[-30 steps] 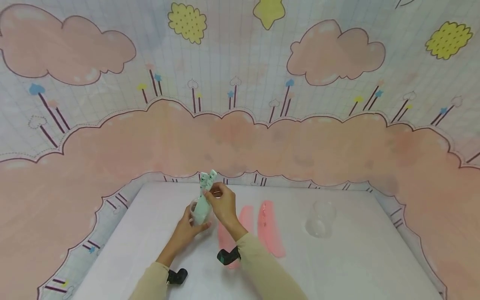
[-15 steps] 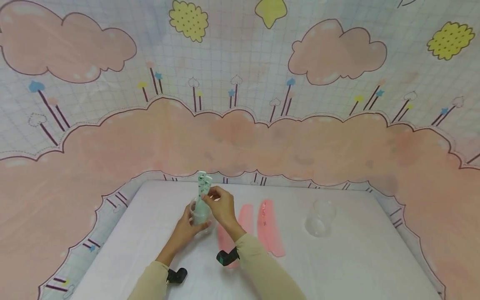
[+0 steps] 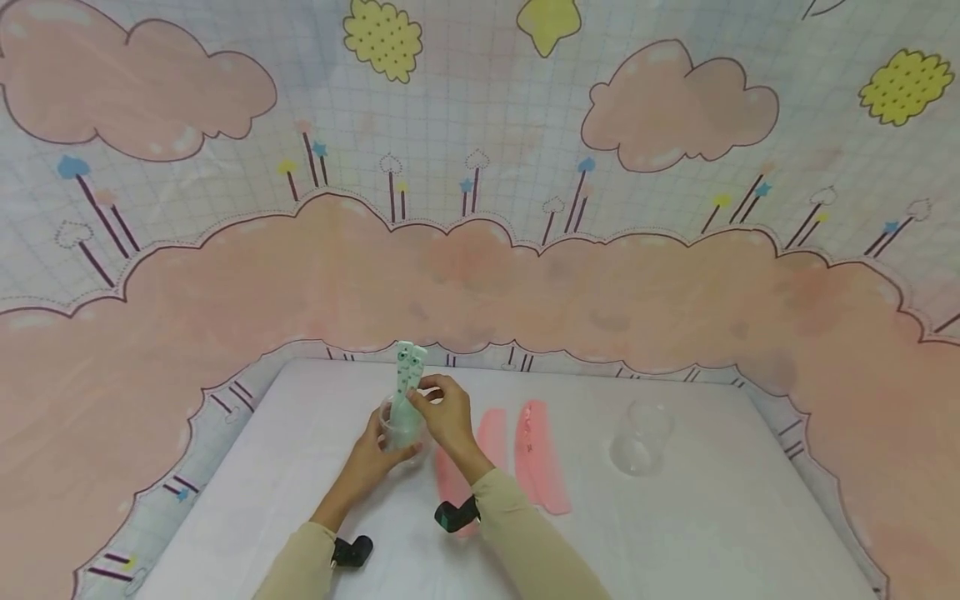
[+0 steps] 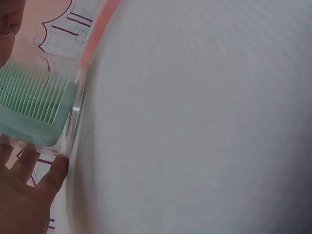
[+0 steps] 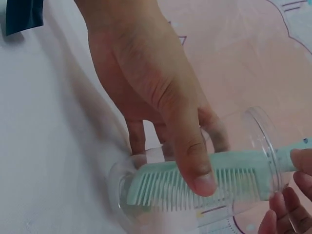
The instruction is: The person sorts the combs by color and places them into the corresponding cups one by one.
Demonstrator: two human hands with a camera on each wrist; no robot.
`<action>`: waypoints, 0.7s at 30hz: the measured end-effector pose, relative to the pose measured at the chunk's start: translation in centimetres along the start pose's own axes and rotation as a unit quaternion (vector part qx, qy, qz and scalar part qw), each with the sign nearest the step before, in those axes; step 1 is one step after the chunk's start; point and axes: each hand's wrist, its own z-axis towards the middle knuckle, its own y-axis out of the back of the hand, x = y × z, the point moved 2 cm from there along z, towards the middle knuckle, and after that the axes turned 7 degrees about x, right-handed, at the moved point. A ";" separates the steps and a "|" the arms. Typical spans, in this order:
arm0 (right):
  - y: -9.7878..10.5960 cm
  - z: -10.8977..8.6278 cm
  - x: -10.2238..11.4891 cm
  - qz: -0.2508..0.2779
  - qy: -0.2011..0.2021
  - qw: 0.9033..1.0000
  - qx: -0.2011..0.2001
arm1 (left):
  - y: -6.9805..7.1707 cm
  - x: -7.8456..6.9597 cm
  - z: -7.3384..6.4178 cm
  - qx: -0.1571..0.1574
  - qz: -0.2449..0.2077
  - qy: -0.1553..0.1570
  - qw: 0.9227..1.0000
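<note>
My left hand (image 3: pixel 367 462) grips a clear plastic cup (image 5: pixel 256 122), with the thumb on the near side and fingers round the far side. Two mint-green combs (image 3: pixel 405 383) stand in the cup, their patterned handle ends sticking out above the rim side by side. At the rim, my right hand (image 3: pixel 447 417) pinches the handle of one green comb. Seen from the right wrist, green teeth (image 5: pixel 195 185) show through the cup wall behind the left thumb. The left wrist view shows a green comb (image 4: pixel 36 129) lying inside the cup near its base.
Two pink combs (image 3: pixel 542 467) lie on the white table (image 3: pixel 720 517), one partly hidden under the right forearm. Farther right is another clear cup (image 3: pixel 637 446). A printed cloth (image 3: pixel 525 292) rises behind the table.
The green combs have sunk deeper into the cup and now stand more upright, their handles closer together. My right hand came down slightly with them; my left hand keeps its place on the cup.
</note>
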 end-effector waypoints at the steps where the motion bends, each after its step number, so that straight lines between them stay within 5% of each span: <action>1: 0.0 0.0 0.0 0.003 -0.003 1.000 0.002 | 0.0 0.0 0.0 0.000 0.001 0.000 1.000; 21: 4.0 -2.4 1.6 0.092 0.008 0.996 -0.004 | 0.1 0.0 0.2 0.002 -0.004 0.014 1.000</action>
